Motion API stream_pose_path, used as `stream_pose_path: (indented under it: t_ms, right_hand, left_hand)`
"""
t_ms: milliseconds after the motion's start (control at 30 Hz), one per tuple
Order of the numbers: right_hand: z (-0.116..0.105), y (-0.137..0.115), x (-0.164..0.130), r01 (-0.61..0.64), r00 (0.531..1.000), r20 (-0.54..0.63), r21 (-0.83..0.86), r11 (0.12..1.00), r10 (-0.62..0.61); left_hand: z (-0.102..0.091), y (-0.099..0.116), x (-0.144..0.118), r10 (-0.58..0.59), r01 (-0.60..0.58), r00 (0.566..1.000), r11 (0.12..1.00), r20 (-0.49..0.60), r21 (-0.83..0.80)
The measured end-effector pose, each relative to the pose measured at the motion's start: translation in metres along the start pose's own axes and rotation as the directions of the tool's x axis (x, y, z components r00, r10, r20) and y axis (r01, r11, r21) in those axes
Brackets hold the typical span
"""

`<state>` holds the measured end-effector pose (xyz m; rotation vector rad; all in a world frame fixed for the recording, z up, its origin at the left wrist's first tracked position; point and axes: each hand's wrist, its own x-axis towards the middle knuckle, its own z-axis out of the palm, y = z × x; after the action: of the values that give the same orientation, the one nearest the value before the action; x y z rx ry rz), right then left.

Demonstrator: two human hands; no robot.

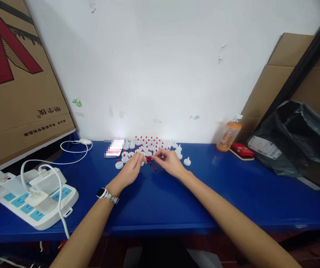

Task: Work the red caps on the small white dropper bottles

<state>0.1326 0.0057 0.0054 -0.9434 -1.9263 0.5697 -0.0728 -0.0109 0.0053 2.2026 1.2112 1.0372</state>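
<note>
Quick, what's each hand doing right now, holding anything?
Left hand: fingers curled at the white caps; whether it holds one cannot be told.
Right hand: fingertips pinched by the small red pieces; grip cannot be told.

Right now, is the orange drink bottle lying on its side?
No, the bottle stands upright on the blue table by the wall, cap on top, beside a red box.

Left hand and right hand meet over small red beads on the blue worktop — white caps clustered just behind, bottle at right
</note>
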Motion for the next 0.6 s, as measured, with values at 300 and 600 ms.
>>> stream_pose_path:
  t_ms: [300,600]
  right_hand:
    - [0.012,-0.009,0.000,-0.148,0.982,-0.024,0.511,0.847,0.186]
    - [0.026,-0.022,-0.007,-0.101,0.983,-0.091,0.460,0.882,0.161]
  left_hand:
    - [0.013,0.008,-0.006,0.013,-0.014,0.990,1.000,0.137,0.005]
    - [0.017,0.014,-0.007,0.051,-0.037,0.994,0.989,0.098,-0.140]
